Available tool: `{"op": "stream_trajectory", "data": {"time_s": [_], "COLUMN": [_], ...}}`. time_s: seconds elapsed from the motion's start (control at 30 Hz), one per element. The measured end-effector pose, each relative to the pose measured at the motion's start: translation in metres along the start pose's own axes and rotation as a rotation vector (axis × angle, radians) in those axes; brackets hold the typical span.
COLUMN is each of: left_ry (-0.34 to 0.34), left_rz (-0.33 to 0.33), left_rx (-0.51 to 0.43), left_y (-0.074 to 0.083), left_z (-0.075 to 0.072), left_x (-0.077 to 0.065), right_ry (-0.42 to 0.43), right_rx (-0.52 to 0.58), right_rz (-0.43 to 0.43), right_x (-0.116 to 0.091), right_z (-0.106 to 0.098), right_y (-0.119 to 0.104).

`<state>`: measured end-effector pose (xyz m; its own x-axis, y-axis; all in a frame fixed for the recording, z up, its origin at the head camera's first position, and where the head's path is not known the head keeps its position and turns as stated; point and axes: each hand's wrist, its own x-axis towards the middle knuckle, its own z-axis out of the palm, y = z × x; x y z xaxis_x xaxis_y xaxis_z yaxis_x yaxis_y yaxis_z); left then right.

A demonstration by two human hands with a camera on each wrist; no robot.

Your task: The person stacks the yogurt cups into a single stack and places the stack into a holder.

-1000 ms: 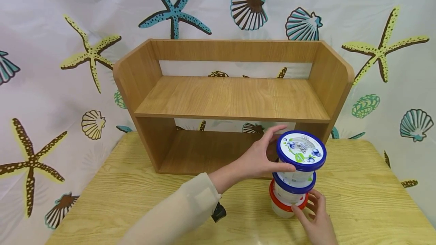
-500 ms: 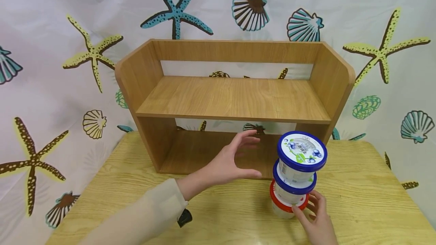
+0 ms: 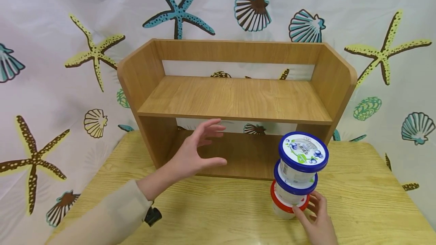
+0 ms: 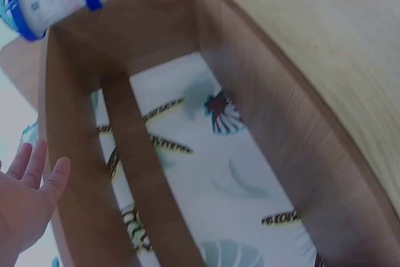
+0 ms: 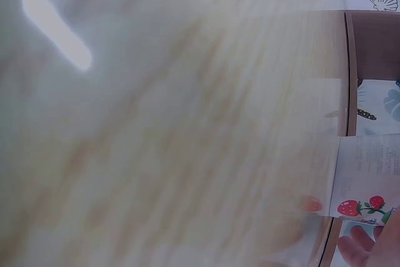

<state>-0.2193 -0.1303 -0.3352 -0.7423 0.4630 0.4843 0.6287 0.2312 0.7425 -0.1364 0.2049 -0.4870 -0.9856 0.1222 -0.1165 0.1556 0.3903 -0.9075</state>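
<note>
Three round plastic tubs stand stacked at the right front of the table. A blue-lidded tub (image 3: pixel 303 152) with blueberries printed on it is on top. Another blue-lidded tub (image 3: pixel 296 191) sits in the middle, and a red-lidded tub (image 3: pixel 281 212) is lowest. My right hand (image 3: pixel 319 220) grips the red-lidded tub from the right, thumb in front near the lid; strawberries show on its side (image 5: pixel 365 176) in the right wrist view. My left hand (image 3: pixel 189 156) hangs in front of the shelf, fingers and thumb spread, holding nothing, well left of the stack.
A two-tier wooden shelf (image 3: pixel 235 97) stands behind the tubs at the back of the wooden table (image 3: pixel 218 207). The stack overlaps its lower right corner in the head view. A patterned curtain (image 3: pixel 385 86) hangs behind. A small black device (image 3: pixel 153 216) is at my left wrist.
My left hand has let go of the top blue-lidded tub and drawn away to the left. The stack stays in place, and my right hand keeps its hold at the bottom.
</note>
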Motion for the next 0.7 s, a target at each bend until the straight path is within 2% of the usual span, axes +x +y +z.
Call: {"op": "stream_trajectory", "data": {"time_s": [0.37, 0.7], "left_ry": [0.149, 0.399], "left_rz": [0.034, 0.062], "left_rx": [0.083, 0.176], "left_y": [0.011, 0.025], "left_z": [-0.047, -0.094], "left_x": [-0.002, 0.006], "right_ry": [-0.012, 0.004], "right_rx": [-0.011, -0.02], "right_rz": [0.01, -0.007], "right_x": [0.0, -0.001], "right_z": [-0.001, -0.001], "right_y": [-0.001, -0.001]}}
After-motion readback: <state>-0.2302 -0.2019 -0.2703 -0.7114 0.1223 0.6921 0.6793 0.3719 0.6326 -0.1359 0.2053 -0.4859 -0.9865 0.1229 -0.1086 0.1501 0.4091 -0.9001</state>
